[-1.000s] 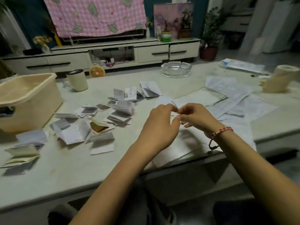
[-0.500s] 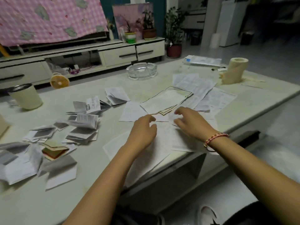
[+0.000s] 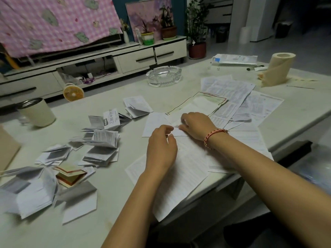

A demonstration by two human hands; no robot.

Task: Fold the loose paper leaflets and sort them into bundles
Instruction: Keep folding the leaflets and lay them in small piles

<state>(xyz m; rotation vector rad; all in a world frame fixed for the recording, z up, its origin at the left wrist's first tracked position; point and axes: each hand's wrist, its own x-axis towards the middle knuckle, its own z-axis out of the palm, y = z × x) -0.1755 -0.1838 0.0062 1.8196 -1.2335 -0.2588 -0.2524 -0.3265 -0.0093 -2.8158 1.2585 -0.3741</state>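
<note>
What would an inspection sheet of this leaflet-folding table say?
surface: pale table, paper strewn across it.
job's things: folded leaflets piled left; unfolded sheets spread right.
clutter: glass ashtray, mug, tissue roll.
hands: left hand pinches a small sheet; right hand rests on it, grip hidden.
cables: cords on the TV cabinet's open shelf.
surroundings: pink checked cloth, potted plant, small fan.

Left hand (image 3: 161, 151) and right hand (image 3: 196, 125) nearly touch, fingers curled
</note>
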